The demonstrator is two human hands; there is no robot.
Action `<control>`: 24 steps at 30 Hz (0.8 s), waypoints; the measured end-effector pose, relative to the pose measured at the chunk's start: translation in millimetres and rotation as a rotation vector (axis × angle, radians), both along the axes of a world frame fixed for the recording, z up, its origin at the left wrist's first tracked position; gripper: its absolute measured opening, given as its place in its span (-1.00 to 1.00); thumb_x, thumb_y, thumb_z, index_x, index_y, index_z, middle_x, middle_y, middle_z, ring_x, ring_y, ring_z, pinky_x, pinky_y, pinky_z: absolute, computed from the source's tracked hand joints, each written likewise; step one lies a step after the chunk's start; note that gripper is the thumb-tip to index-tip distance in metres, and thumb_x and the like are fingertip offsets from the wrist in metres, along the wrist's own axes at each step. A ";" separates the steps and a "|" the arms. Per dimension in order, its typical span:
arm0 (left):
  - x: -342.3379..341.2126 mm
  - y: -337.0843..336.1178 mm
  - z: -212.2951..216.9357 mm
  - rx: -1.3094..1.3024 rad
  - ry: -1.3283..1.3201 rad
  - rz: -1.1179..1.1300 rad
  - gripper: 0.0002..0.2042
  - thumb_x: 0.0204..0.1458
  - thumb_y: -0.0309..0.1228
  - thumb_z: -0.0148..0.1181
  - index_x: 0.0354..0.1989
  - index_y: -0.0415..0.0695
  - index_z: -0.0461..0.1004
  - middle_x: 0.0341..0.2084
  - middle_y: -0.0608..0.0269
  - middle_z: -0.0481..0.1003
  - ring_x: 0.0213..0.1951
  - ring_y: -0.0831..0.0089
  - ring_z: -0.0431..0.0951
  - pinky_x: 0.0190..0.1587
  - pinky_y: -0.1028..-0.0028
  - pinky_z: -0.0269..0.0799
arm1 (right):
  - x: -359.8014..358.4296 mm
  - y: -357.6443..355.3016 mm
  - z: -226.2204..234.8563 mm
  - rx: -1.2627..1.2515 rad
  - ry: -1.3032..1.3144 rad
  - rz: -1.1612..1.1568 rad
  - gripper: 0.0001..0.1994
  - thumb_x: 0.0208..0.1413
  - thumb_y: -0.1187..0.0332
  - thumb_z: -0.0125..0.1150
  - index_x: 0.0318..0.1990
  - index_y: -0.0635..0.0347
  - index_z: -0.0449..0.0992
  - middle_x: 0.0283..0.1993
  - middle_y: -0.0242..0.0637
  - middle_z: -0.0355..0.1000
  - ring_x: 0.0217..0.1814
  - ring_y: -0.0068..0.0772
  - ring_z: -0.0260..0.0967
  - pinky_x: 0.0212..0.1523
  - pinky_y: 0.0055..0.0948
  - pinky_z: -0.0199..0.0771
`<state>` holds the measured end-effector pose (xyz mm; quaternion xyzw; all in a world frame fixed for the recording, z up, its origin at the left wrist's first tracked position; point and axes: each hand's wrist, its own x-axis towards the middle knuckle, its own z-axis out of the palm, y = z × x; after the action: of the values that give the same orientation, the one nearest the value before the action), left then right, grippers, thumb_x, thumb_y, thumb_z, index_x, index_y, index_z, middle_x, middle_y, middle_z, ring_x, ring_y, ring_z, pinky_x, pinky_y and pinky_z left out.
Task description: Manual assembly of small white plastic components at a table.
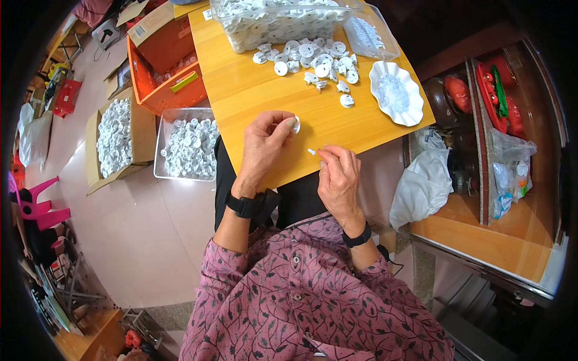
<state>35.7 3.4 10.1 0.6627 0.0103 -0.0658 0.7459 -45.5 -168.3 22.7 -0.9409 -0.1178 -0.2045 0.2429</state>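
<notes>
My left hand (264, 144) pinches a small white round plastic part (296, 124) between thumb and fingers, just above the near part of the wooden table. To its right, my right hand (340, 177) has thumb and forefinger closed at the table's near edge. A tiny white plastic piece (311, 151) shows at those fingertips. Farther back lies a loose pile of white round plastic parts (307, 54), a few of them scattered toward me. A white scalloped dish (414, 111) on the right holds small clear pieces (392, 91).
At the table's (232, 78) far side stand a clear bin (241, 39) full of white parts and a clear tray (388, 51). On the floor at left are an orange crate (147, 90), a filled cardboard box (93, 144) and a clear tub (159, 165). A white bag (421, 186) hangs at right.
</notes>
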 end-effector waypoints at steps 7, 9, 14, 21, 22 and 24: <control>-21.5 9.8 -4.6 -0.706 0.233 -0.075 -0.74 0.23 -0.39 0.12 0.01 -0.27 0.46 -0.29 0.21 0.53 -0.36 0.48 0.58 -0.31 0.57 0.53 | -7.8 6.8 7.8 -0.267 0.056 0.057 -0.62 -0.03 0.54 0.16 0.02 0.26 0.50 -0.06 -0.25 0.36 -0.04 -0.21 0.28 -0.05 -0.24 0.19; -25.2 12.3 -14.8 -0.925 0.223 -0.139 -0.72 0.24 -0.39 0.09 0.04 -0.28 0.43 -0.22 0.17 0.52 -0.32 0.41 0.60 -0.25 0.54 0.58 | -10.9 10.0 11.0 -0.278 0.076 0.085 -0.62 -0.04 0.55 0.16 0.01 0.28 0.50 -0.05 -0.24 0.35 -0.01 -0.20 0.27 -0.02 -0.21 0.19; -25.5 14.1 -15.5 -1.026 0.236 -0.165 -0.68 0.23 -0.39 0.11 0.09 -0.29 0.39 -0.12 0.07 0.49 -0.25 0.39 0.57 -0.22 0.56 0.55 | -15.4 8.4 4.8 -0.228 0.048 0.103 -0.68 -0.04 0.56 0.17 -0.06 0.27 0.55 -0.09 -0.27 0.38 -0.05 -0.23 0.30 -0.04 -0.23 0.25; -27.5 14.9 -15.2 -0.990 0.197 -0.200 -0.58 0.21 -0.38 0.12 0.20 -0.30 0.28 0.01 -0.09 0.43 -0.21 0.41 0.54 -0.20 0.59 0.52 | -10.8 1.0 -6.0 -0.118 -0.032 0.154 -0.80 -0.10 0.56 0.24 -0.25 0.25 0.58 -0.21 -0.31 0.42 -0.16 -0.26 0.35 -0.16 -0.29 0.36; -27.5 15.3 -13.4 -0.991 0.198 -0.199 -0.58 0.21 -0.38 0.12 0.20 -0.30 0.28 0.01 -0.09 0.43 -0.21 0.41 0.54 -0.20 0.59 0.52 | -10.6 0.4 -5.9 -0.119 -0.031 0.154 -0.80 -0.10 0.56 0.24 -0.25 0.25 0.58 -0.21 -0.31 0.42 -0.16 -0.26 0.35 -0.16 -0.29 0.36; -27.2 15.6 -8.8 -1.045 0.219 -0.227 -0.58 0.22 -0.41 0.10 0.22 -0.30 0.26 0.00 -0.11 0.43 -0.22 0.42 0.55 -0.20 0.59 0.52 | -10.7 -0.4 -5.5 -0.111 -0.030 0.163 -0.88 -0.07 0.56 0.22 -0.32 0.26 0.54 -0.22 -0.29 0.41 -0.17 -0.24 0.34 -0.15 -0.28 0.36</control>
<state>8.4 19.0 1.3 0.1900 -0.0178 -0.2111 0.9587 -56.2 -168.6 17.2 -0.9371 -0.2085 -0.1912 0.2046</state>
